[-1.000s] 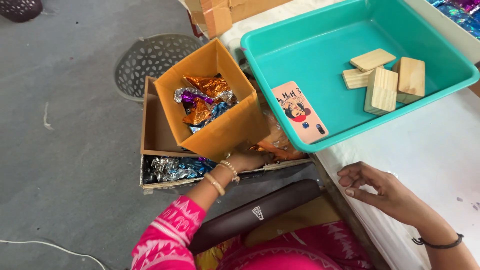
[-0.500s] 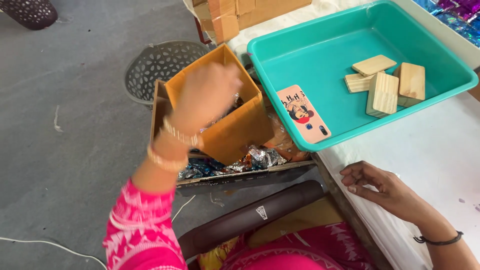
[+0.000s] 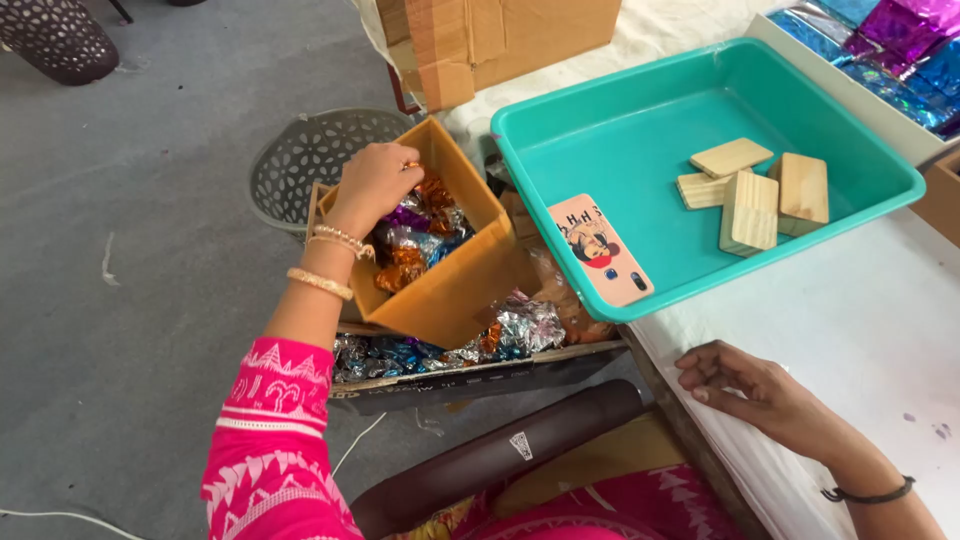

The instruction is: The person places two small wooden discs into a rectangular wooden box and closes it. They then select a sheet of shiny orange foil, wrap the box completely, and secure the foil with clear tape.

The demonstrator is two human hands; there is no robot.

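Left hand (image 3: 375,185) reaches into orange box (image 3: 455,285), fingers curled among foil-wrapped sweets (image 3: 415,240); grasp cannot be confirmed. Right hand (image 3: 760,390) rests loosely curled, holding nothing, on white bench (image 3: 860,330) near teal tray (image 3: 640,130).

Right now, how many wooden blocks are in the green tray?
4, all grouped at the far right of the teal tray: one flat block, one behind-left, one upright, one rightmost. None seem hidden.
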